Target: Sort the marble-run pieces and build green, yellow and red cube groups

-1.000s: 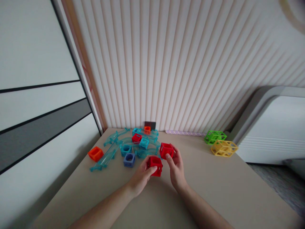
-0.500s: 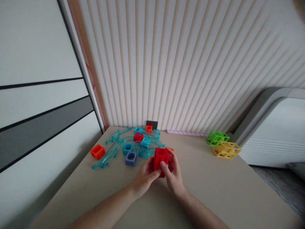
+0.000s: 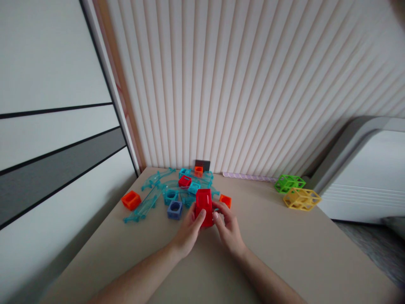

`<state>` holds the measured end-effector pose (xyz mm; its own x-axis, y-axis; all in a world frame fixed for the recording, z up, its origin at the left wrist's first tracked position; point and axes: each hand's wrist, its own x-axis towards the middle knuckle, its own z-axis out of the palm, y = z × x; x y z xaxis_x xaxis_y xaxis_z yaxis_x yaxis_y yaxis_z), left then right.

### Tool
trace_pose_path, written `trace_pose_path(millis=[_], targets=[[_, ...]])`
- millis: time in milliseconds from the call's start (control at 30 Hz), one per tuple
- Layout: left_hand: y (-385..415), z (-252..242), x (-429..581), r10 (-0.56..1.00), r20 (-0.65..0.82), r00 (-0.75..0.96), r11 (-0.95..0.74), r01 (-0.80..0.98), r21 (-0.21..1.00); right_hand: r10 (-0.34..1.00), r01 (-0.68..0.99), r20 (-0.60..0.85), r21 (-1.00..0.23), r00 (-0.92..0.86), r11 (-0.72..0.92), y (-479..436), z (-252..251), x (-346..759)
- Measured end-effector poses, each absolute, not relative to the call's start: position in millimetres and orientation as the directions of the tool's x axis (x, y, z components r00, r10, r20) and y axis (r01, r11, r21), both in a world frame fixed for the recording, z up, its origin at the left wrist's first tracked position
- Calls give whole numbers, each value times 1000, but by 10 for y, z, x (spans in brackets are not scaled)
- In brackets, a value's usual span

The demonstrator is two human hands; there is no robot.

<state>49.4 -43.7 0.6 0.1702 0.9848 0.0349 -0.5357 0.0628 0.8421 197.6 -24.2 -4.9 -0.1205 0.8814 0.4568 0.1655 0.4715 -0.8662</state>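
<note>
A glossy red block (image 3: 204,206), taller than wide, is held up over the table in my left hand (image 3: 187,236). The left thumb presses on its near face and the other fingers go round its left side, partly hidden. Close by the block's right edge is my right hand (image 3: 230,230), with thumb and forefinger apart; whether a fingertip touches the block I cannot tell. Behind the right fingers sits an orange block (image 3: 225,200). A blue-purple block with a round hole (image 3: 174,210) stands left of my left hand.
Several translucent teal track pieces (image 3: 146,207) spread over the back left, among teal blocks (image 3: 171,195), a small red block (image 3: 184,181) and orange blocks (image 3: 130,200). Green (image 3: 289,183) and yellow (image 3: 302,199) lattice blocks sit at the right. A ribbed wall (image 3: 202,84) backs the table.
The red block has turned, now showing a smooth face, and shifted slightly left. My right thumb and fingers have come away from its front. The orange block behind shows more fully.
</note>
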Motion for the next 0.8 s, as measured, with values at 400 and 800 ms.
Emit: trace_pose_path(millis=[400,800], targets=[[-415,65,424,993,73,91,-43,-296,954,890,233,433,-860,-141,455,-240,11,1998],[-438,112,420,988,121,94,-99,-206,974,886,212,432,-862,-167,460,-245,-1,2002]])
